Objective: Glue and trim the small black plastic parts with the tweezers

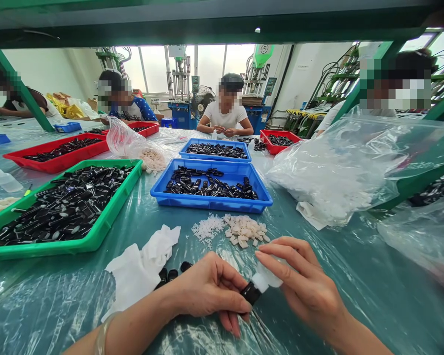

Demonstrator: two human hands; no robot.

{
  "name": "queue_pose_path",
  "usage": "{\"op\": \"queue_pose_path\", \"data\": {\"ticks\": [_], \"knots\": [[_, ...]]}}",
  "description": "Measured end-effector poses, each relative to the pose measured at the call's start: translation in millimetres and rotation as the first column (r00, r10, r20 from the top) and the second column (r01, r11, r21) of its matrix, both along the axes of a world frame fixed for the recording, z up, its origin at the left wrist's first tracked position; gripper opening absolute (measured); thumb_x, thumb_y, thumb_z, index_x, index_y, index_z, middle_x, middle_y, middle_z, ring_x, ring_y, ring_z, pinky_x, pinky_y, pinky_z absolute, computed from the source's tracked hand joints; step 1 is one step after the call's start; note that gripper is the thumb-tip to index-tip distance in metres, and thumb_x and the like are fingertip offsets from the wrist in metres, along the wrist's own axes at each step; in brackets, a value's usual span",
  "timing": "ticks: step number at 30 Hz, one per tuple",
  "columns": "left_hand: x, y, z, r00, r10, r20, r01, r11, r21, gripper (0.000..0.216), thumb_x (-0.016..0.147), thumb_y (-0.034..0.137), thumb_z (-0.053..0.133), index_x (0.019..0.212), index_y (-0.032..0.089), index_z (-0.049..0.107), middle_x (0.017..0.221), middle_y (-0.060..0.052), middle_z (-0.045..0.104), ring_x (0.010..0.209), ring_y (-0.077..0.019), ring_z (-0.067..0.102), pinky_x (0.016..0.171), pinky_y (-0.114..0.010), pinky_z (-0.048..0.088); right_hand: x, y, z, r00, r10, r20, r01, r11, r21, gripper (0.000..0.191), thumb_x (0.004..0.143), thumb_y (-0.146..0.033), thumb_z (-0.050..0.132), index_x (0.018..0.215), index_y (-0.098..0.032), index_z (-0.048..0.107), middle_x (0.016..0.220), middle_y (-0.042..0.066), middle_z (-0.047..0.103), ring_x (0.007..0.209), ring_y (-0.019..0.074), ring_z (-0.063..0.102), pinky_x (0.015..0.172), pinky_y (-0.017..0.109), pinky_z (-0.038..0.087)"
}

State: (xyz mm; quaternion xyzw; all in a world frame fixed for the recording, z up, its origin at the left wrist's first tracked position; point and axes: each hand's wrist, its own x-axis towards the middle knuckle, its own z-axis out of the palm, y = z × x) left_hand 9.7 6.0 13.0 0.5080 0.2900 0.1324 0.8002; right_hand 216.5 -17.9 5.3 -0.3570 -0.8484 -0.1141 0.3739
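- The black part (250, 295) is pinched by the left hand (210, 291), above the table (377, 301).
- The bottle (271, 276) is gripped by the right hand (309, 283), nozzle end at the part.
- Both should be steadied; light squeezing seems best.

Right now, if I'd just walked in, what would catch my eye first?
Probably the two hands in the near foreground: the left hand pinches a small black piece, and the right hand holds a whitish bottle right by it. Next, the green tray at the left, heaped with black pieces, and the bulky clear plastic bag at the right.
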Motion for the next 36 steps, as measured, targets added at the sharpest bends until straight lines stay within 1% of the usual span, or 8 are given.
{"op": "queue_pose_path", "data": {"ticks": [13,18,20,22,25,28,32,36], "knots": [[-1.0,2.4,-2.4,0.999,0.024,0.042,-0.025,1.0,0.014,0.009,0.066,0.017,0.067,0.071,0.009,0.067,0.058,-0.001,0.062,0.047,-0.0076,0.06,0.044,-0.013,0.047,5.8,3.6,3.2,0.999,0.05,0.018,-0.049,0.998,-0.047,0.046,0.077,0.006,0.04,0.11,-0.021,0.055,0.1,0.009,0.061,0.098,0.0223,0.049,0.079,0.037,0.046],[0.8,4.2,4.5,0.976,0.211,0.056,-0.215,0.975,0.063,0.017,0.061,0.019,0.072,0.074,0.008,0.069,0.055,-0.002,0.064,0.049,-0.0112,0.062,0.045,-0.015,0.048,6.1,7.6,0.6,0.989,-0.128,-0.078,0.118,0.986,-0.114,0.033,0.081,-0.009,0.048,0.111,-0.022,0.054,0.098,0.007,0.064,0.091,0.0202,0.058,0.074,0.034,0.049],[-0.7,6.3,9.2,0.943,0.325,0.065,-0.33,0.939,0.099,0.02,0.059,0.02,0.074,0.075,0.008,0.069,0.056,-0.003,0.065,0.051,-0.0127,0.063,0.047,-0.016,0.049,9.2,10.1,-3.1,0.937,-0.296,-0.189,0.249,0.939,-0.238,0.028,0.08,-0.022,0.054,0.108,-0.021,0.055,0.097,0.007,0.065,0.085,0.021,0.062,0.069,0.033,0.05],[-3.8,9.0,13.6,0.902,0.424,0.083,-0.432,0.893,0.13,0.022,0.059,0.021,0.075,0.076,0.009,0.069,0.06,-0.004,0.066,0.053,-0.0133,0.064,0.047,-0.016,0.049,14.2,14.5,-6.2,0.818,-0.493,-0.295,0.341,0.83,-0.441,0.03,0.073,-0.034,0.061,0.101,-0.021,0.058,0.091,0.007,0.068,0.078,0.023,0.064,0.065,0.034,0.05],[-9.6,13.3,18.4,0.836,0.539,0.105,-0.549,0.82,0.16,0.024,0.059,0.023,0.076,0.077,0.009,0.069,0.063,-0.005,0.067,0.052,-0.0124,0.064,0.047,-0.016,0.049,23.5,23.9,-8.7,0.654,-0.665,-0.361,0.324,0.677,-0.661,0.034,0.062,-0.041,0.066,0.088,-0.019,0.06,0.082,0.008,0.069,0.07,0.0247,0.064,0.062,0.035,0.051],[-14.1,16.7,20.6,0.796,0.593,0.121,-0.605,0.774,0.188,0.022,0.06,0.024,0.076,0.075,0.009,0.069,0.061,-0.004,0.067,0.052,-0.0111,0.063,0.048,-0.015,0.049,32.6,33.2,-12.2,0.61,-0.699,-0.373,0.295,0.637,-0.712,0.031,0.061,-0.041,0.065,0.081,-0.017,0.061,0.075,0.009,0.069,0.063,0.0238,0.064,0.054,0.033,0.05],[-16.5,18.0,21.5,0.78,0.611,0.135,-0.626,0.756,0.193,0.023,0.061,0.025,0.076,0.078,0.011,0.069,0.065,-0.005,0.068,0.054,-0.0111,0.064,0.048,-0.015,0.049,39.2,40.1,-20.8,0.562,-0.744,-0.362,0.298,0.59,-0.75,0.029,0.06,-0.037,0.067,0.078,-0.016,0.062,0.071,0.009,0.069,0.057,0.0223,0.062,0.045,0.031,0.047],[-16.7,17.2,22.0,0.782,0.61,0.129,-0.623,0.755,0.205,0.023,0.061,0.024,0.075,0.078,0.01,0.069,0.066,-0.005,0.068,0.054,-0.0115,0.064,0.049,-0.016,0.05,40.6,41.9,-23.6,0.536,-0.751,-0.385,0.286,0.591,-0.754,0.036,0.056,-0.035,0.07,0.084,-0.015,0.06,0.077,0.01,0.069,0.058,0.0219,0.062,0.046,0.031,0.048]]}}
